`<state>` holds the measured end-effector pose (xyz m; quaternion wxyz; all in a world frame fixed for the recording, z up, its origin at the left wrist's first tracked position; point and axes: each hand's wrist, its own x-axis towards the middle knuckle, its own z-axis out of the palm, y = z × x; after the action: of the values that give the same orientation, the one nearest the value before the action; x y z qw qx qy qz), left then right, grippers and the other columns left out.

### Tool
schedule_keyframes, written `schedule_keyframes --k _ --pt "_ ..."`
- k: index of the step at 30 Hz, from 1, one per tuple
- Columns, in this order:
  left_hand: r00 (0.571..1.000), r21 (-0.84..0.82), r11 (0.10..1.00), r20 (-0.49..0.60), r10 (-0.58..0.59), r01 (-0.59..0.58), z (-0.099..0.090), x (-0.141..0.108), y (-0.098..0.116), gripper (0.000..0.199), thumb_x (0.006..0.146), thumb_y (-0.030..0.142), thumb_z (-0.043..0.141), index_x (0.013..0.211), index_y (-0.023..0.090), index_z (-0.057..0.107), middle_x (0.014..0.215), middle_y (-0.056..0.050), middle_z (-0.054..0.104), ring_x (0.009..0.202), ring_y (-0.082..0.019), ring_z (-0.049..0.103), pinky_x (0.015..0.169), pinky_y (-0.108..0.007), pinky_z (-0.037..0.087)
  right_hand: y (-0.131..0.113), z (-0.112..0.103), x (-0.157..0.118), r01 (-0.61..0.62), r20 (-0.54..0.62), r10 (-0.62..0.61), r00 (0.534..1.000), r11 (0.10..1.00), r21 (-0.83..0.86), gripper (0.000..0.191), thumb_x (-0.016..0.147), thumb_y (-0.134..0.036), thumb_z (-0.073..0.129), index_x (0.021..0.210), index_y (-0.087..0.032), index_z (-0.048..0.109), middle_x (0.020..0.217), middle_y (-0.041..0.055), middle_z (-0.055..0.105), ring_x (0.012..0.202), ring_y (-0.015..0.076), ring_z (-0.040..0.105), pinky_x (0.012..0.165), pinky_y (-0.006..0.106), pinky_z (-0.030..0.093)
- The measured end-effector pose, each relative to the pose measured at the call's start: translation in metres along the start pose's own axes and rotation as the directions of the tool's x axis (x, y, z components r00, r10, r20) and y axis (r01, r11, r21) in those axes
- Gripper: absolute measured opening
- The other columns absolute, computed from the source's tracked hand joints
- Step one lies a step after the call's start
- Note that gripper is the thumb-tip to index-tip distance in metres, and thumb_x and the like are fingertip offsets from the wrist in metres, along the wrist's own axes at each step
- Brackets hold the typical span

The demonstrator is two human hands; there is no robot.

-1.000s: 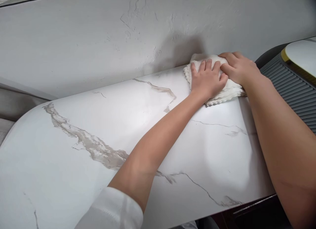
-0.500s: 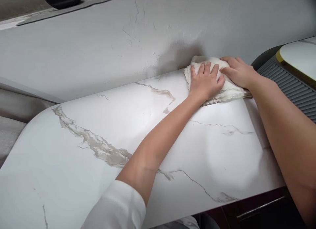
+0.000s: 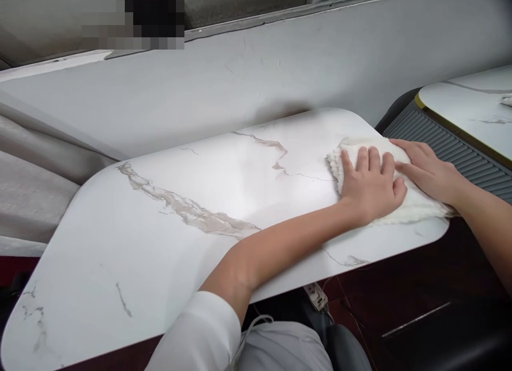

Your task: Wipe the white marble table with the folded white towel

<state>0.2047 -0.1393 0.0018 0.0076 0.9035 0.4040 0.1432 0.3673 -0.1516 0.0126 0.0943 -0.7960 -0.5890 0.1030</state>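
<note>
A white cloth with a ruffled edge lies bunched near the right end of a white marble-patterned tabletop. My left hand presses flat on it, fingers spread apart and the thumb out to the side. Just to the right, my right hand rests on the cloth's far right part with its fingers stretched out. Neither hand's fingers wrap round the cloth. Part of the cloth hangs over the table's right edge under my right wrist.
A grey wall runs along the table's far side. At the right stands another marble-patterned table above a grey ribbed panel. Pale fabric hangs at the left. Below the near edge is a power strip.
Both hands and the cloth have moved from the table's far edge toward me, near its right end. The view has shifted, showing more of the table's corners.
</note>
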Motion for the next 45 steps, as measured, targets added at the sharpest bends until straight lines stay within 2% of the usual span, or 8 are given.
schedule_keyframes --k 5,12,18,24,31,38,41,45 --pt "0.997 -0.014 0.997 -0.008 0.071 -0.071 -0.008 -0.032 0.017 0.058 0.102 0.038 0.023 0.151 0.014 0.041 0.159 -0.011 0.041 0.149 -0.029 0.031 0.122 -0.057 0.024 0.013 0.008 -0.046 0.082 -0.094 -0.086 0.992 0.995 -0.049 0.063 0.090 -0.045 0.029 0.149 -0.023 0.036 0.155 0.0126 0.040 0.147 0.0251 0.033 0.119 0.046 0.033" --pt "0.990 -0.055 0.989 -0.034 0.136 -0.138 -0.013 -0.070 0.016 0.059 0.103 0.038 0.023 0.151 0.010 0.041 0.158 -0.015 0.041 0.148 -0.031 0.034 0.121 -0.059 0.026 0.014 0.028 -0.089 0.152 -0.184 -0.189 0.965 0.969 -0.196 0.068 0.096 -0.051 0.019 0.150 -0.014 0.038 0.156 0.0189 0.037 0.148 0.0325 0.030 0.122 0.053 0.027" --pt "0.981 -0.054 0.979 0.001 0.195 -0.195 -0.028 -0.102 -0.012 0.059 0.104 0.040 0.028 0.152 0.008 0.038 0.159 -0.019 0.038 0.148 -0.034 0.033 0.119 -0.062 0.028 -0.019 0.040 -0.110 0.213 -0.216 -0.266 0.939 0.947 -0.241 0.075 0.098 -0.056 0.012 0.150 -0.011 0.040 0.154 0.0213 0.037 0.146 0.0389 0.031 0.119 0.059 0.027" --pt "0.985 -0.057 0.983 -0.020 0.174 -0.175 -0.033 -0.119 -0.038 0.059 0.103 0.043 0.032 0.151 0.009 0.040 0.158 -0.019 0.039 0.147 -0.035 0.034 0.118 -0.063 0.028 -0.056 0.044 -0.108 0.245 -0.179 -0.287 0.941 0.944 -0.223 0.068 0.099 -0.053 0.017 0.151 -0.016 0.039 0.152 0.0185 0.040 0.144 0.0417 0.034 0.115 0.063 0.031" --pt "0.992 -0.095 0.989 0.028 0.120 -0.117 -0.034 -0.110 -0.068 0.059 0.102 0.040 0.032 0.153 0.011 0.037 0.161 -0.018 0.034 0.150 -0.034 0.028 0.121 -0.065 0.019 -0.085 0.053 -0.079 0.300 -0.260 -0.338 0.905 0.938 -0.177 0.055 0.097 -0.045 0.030 0.147 -0.025 0.041 0.145 0.0159 0.049 0.139 0.0377 0.042 0.110 0.064 0.035" --pt "0.964 -0.222 0.967 0.255 -0.069 0.128 -0.042 -0.042 -0.127 0.056 0.099 0.039 0.033 0.152 0.021 0.038 0.166 -0.009 0.026 0.155 -0.028 0.015 0.125 -0.057 0.009 -0.127 0.059 0.001 0.314 -0.308 -0.318 0.897 0.947 -0.063 0.052 0.093 -0.044 0.036 0.137 -0.024 0.054 0.138 0.0123 0.057 0.132 0.0354 0.047 0.111 0.058 0.036" --pt "0.962 -0.242 0.950 0.235 -0.142 0.199 -0.039 -0.015 -0.152 0.055 0.100 0.039 0.028 0.150 0.021 0.040 0.166 -0.005 0.027 0.155 -0.022 0.017 0.127 -0.052 0.005 -0.142 0.064 0.033 0.279 -0.329 -0.279 0.902 0.959 -0.050 0.054 0.093 -0.045 0.035 0.137 -0.022 0.055 0.139 0.0123 0.057 0.133 0.0348 0.046 0.113 0.055 0.035" --pt "0.975 -0.215 0.955 0.132 -0.178 0.203 -0.028 0.007 -0.175 0.054 0.100 0.038 0.029 0.150 0.022 0.042 0.163 -0.003 0.033 0.153 -0.019 0.022 0.128 -0.048 0.005 -0.153 0.071 0.070 0.262 -0.338 -0.271 0.901 0.962 -0.074 0.055 0.093 -0.045 0.034 0.138 -0.021 0.055 0.139 0.0128 0.056 0.131 0.0358 0.046 0.111 0.054 0.036"
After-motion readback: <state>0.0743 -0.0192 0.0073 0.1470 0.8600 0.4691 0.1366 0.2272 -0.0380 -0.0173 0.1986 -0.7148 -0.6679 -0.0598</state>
